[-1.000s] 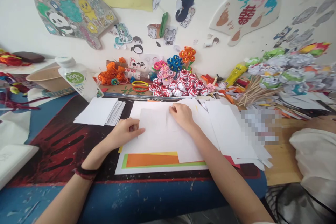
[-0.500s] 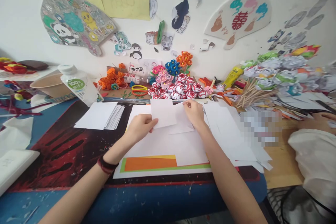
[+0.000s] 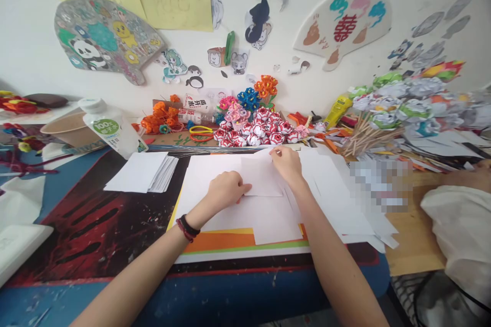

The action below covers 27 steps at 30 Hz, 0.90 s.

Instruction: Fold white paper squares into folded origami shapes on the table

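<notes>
Seemingly for steadiness, the left hand (image 3: 227, 189) pinches the small white sheet (image 3: 261, 176) by its near left corner, over larger white papers (image 3: 276, 222); the right hand (image 3: 287, 164) is clamped at the opposite corner, on which layer I cannot tell.

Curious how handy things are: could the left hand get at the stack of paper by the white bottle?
Probably yes: only flat paper and the dark mat seem between the left hand and the stack, though that hand seems to hold a small sheet.
</notes>
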Motion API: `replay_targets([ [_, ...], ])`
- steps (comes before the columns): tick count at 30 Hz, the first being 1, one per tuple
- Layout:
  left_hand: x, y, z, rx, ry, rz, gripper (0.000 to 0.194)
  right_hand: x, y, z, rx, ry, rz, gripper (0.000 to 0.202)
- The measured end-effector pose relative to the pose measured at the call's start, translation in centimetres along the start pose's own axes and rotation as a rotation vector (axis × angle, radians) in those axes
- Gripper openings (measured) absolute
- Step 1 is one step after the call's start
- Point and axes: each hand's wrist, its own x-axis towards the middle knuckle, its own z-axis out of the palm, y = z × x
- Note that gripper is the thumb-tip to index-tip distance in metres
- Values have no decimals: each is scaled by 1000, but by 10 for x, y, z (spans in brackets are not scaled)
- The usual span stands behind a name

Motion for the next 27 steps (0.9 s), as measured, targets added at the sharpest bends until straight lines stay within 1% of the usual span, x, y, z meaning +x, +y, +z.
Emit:
replay_targets([
  [3, 1, 0, 1, 13, -22, 12, 43, 0, 1, -1, -1, -12, -10, 27],
  [5, 2, -1, 0, 46, 2, 7, 46, 0, 2, -2, -12, -33, -6, 26],
  [7, 3, -5, -4, 67, 50, -11, 53, 0, 1, -3, -34, -61, -2, 25],
  [9, 6, -11, -9, -5, 104, -46, 54, -1, 0, -3, -62, -87, -4, 23],
  [11, 10, -18, -14, -135, 127, -81, 47, -3, -1, -2, -89, -99, -12, 22],
  [13, 14, -25, -17, -256, 98, -87, 41, -5, -2, -1, -114, -99, -31, 21],
  [15, 17, -29, -17, -341, 34, -72, 42, -7, -3, -1, -145, -89, -62, 20],
  [19, 24, -28, -13, -489, -63, -40, 39, -9, -5, 0, -205, -77, -93, 19],
  [23, 29, -19, -6, -545, -55, -2, 40, -10, -6, 1, -226, -80, -94, 19],
  [27, 31, -13, -1, -531, -31, 63, 38, -10, -7, 1, -217, -80, -85, 19],
])
